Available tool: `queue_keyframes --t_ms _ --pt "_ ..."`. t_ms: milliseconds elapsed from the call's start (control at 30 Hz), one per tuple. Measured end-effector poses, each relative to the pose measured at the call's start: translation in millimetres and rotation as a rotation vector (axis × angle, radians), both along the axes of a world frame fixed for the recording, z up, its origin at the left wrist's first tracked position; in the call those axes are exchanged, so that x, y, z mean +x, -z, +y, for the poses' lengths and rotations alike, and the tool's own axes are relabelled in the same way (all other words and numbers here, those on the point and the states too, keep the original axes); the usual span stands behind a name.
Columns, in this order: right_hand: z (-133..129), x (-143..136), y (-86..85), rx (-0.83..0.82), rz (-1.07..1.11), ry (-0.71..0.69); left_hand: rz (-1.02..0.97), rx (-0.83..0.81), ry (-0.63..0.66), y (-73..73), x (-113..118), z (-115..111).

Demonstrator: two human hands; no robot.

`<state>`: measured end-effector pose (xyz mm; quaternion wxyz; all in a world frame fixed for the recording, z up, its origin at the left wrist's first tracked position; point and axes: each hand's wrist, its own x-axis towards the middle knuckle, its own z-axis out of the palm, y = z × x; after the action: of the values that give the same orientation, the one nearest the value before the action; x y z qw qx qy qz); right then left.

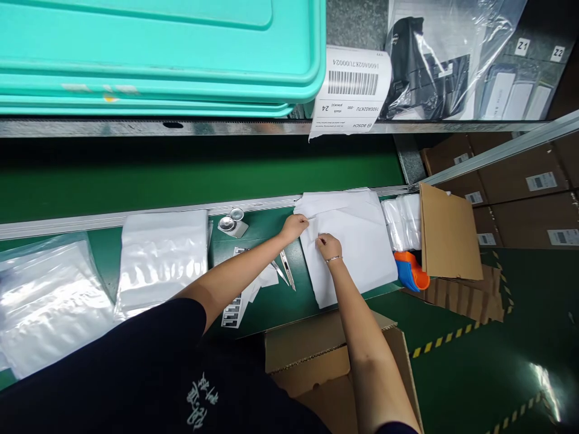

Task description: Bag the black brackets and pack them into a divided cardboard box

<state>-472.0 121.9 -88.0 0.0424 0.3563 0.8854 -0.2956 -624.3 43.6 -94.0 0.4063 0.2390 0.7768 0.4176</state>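
My left hand (295, 228) and my right hand (329, 246) are both closed in a pinch over a stack of white sheets (362, 247). Between them is a small whitish piece (312, 229), thin and flat; whether it is paper or plastic I cannot tell. My left fingers grip its left edge and my right fingertips its lower right side. A bracelet circles my right wrist. Left of the stack, a utility knife (287, 271) and tweezers (279, 273) lie on the green bench, beside white label scraps (269, 276).
A small metal-topped container (233, 224) stands near the rail. Clear plastic bags (163, 259) lie further left. On the right are a cardboard piece (450, 232) and an orange-and-blue holder (411, 271). An open carton (316, 355) sits below the bench edge; turquoise lids (158, 54) rest on the shelf above.
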Motion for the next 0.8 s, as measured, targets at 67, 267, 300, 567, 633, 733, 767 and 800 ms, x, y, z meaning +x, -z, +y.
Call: queue_keyframes --t_ms 67,267,300,567,633,733,767,800 --pt "0 1 0.9 -0.010 0.018 0.011 0.015 -0.024 0.000 5.9 -1 -2" --pt "1 2 4.1 -0.042 0.075 0.049 0.049 -0.076 0.011 15.2 -4 -7" --pt "1 2 4.7 -0.047 0.087 0.058 0.051 -0.085 0.016 15.8 -5 -8" --pt "2 11 -12.4 -0.093 0.243 0.121 0.049 -0.148 0.012 20.6 -9 -7" --pt "6 21 -28.7 -0.097 0.300 0.141 0.046 -0.160 0.004 20.6 -10 -6" --pt "10 42 -61.8 -0.097 0.387 0.172 0.046 -0.161 -0.003 17.0 -12 -7" --pt "10 50 -74.5 -0.094 0.416 0.185 0.046 -0.157 -0.003 15.0 -12 -7" --pt "9 58 -87.8 -0.088 0.446 0.203 0.046 -0.151 -0.003 12.6 -12 -7"
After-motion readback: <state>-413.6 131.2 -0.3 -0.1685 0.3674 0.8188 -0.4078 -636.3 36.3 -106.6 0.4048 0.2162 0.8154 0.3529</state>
